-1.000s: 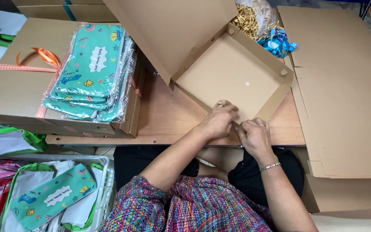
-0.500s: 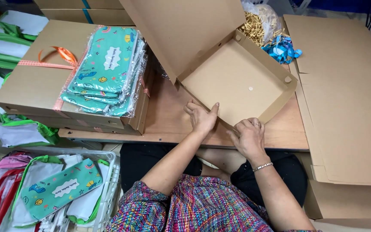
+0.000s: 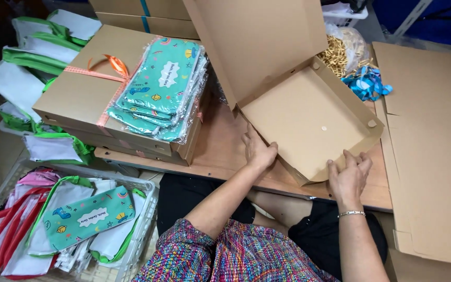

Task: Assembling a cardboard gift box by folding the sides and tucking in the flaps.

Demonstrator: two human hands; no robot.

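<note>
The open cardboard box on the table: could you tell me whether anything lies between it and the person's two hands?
Nothing visible does. The left hand rests against the near-left wall of the open cardboard box, and the right hand grips its near-right corner. The stack of teal pouches lies off to the left, on a tied box.

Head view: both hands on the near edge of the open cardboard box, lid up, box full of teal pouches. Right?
Not quite. In the head view the open cardboard box is empty; only its bare floor shows. The teal pouches lie stacked on the ribbon-tied box to the left. The rest holds: left hand and right hand are on the near edge, lid up.
</note>
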